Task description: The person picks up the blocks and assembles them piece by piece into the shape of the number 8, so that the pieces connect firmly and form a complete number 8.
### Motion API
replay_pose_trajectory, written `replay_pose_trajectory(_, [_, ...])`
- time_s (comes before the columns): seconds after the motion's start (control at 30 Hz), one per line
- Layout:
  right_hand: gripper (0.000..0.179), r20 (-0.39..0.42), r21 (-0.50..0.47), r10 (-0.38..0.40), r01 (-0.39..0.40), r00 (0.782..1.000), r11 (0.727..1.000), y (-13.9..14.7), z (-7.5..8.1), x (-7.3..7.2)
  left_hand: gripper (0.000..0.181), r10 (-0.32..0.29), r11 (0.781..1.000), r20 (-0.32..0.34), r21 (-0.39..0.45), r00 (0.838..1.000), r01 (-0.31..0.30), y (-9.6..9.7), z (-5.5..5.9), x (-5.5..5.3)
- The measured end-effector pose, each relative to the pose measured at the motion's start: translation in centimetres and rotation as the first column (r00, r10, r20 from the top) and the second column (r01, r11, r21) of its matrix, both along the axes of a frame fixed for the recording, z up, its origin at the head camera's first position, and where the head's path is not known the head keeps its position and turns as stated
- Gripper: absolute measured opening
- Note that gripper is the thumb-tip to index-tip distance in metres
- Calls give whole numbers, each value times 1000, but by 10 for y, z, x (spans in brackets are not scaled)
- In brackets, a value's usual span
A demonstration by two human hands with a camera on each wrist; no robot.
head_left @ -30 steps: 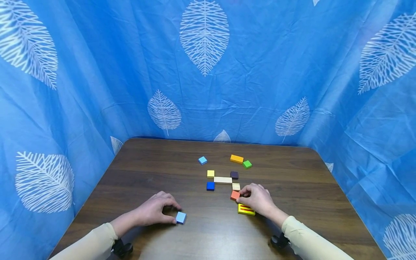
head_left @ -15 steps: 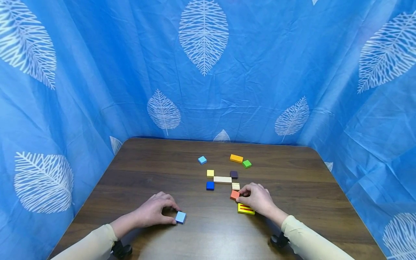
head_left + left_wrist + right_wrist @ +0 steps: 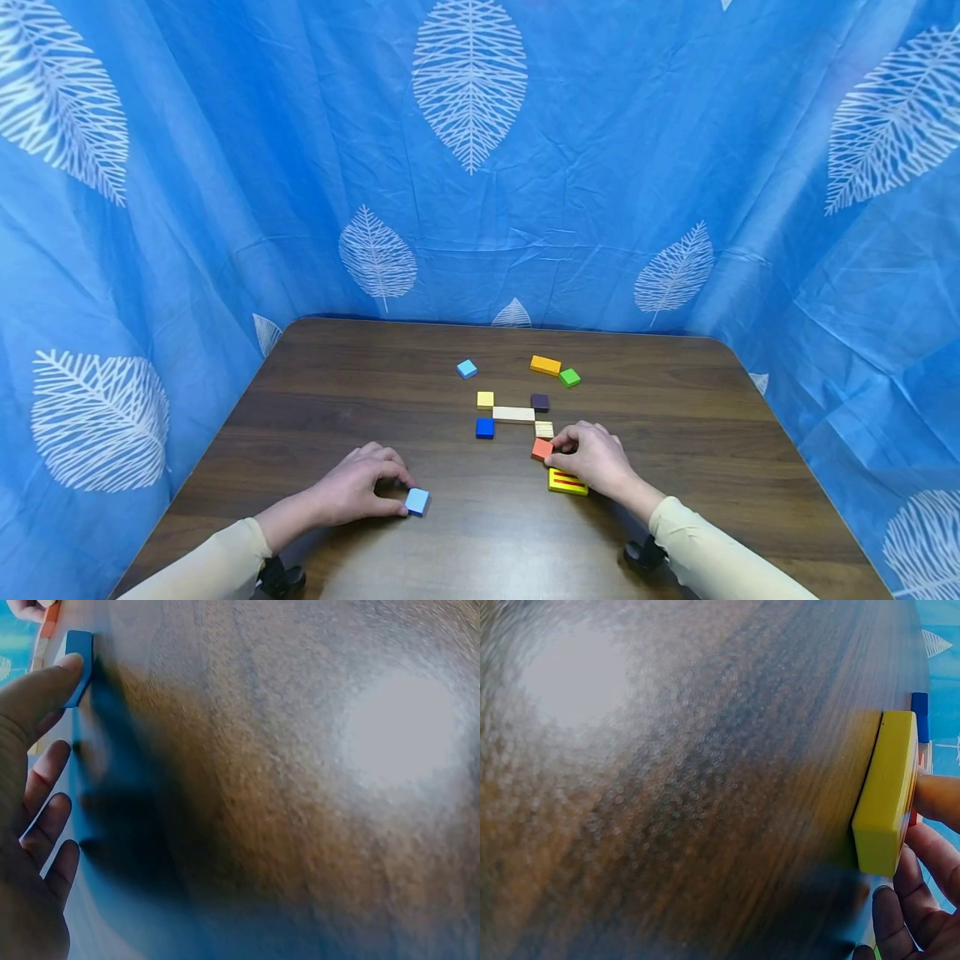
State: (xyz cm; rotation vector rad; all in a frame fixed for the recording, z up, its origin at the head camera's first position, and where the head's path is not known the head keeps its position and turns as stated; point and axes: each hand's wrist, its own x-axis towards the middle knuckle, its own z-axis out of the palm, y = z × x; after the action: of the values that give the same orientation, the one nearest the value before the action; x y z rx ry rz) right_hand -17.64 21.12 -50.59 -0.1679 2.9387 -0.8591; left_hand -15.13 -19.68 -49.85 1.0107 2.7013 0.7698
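My left hand [image 3: 366, 482] pinches a small light blue block [image 3: 417, 502] between thumb and fingers, low over the front-left of the table. In the left wrist view the thumb presses on the side of that block [image 3: 79, 667]. On the right, my right hand [image 3: 596, 458] pinches an orange-red block [image 3: 542, 450] by its right side. That block lies just in front of a striped pale wood block [image 3: 543, 430]. Nearer to me, a yellow block with red stripes [image 3: 567, 482] lies below the right hand; in the right wrist view this yellow block [image 3: 889, 795] partly hides the fingers.
Around a long pale wood block [image 3: 513, 415] lie a yellow block [image 3: 485, 401], a dark blue block [image 3: 485, 428] and a dark purple block [image 3: 540, 403]. Farther back are a light blue block [image 3: 467, 369], an orange block [image 3: 545, 365] and a green block [image 3: 570, 377]. Blue curtains [image 3: 315, 167] surround the table.
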Motion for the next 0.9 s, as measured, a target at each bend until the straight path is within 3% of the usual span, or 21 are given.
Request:
replay_pose_trajectory(0.3, [21, 1, 1, -2, 2, 1000, 1000, 0, 1, 0, 23, 23, 999, -52, -22, 998, -24, 13, 3, -5])
replay_pose_trajectory(0.53, [22, -7, 2, 2, -2, 1000, 1000, 0, 0, 1, 25, 73, 997, -51, -14, 996, -73, 35, 7, -12])
replay_pose_trajectory(0.9, [21, 7, -3, -1, 1, 1000, 1000, 0, 0, 0, 23, 102, 995, -117, -8, 988, -103, 72, 14, -21])
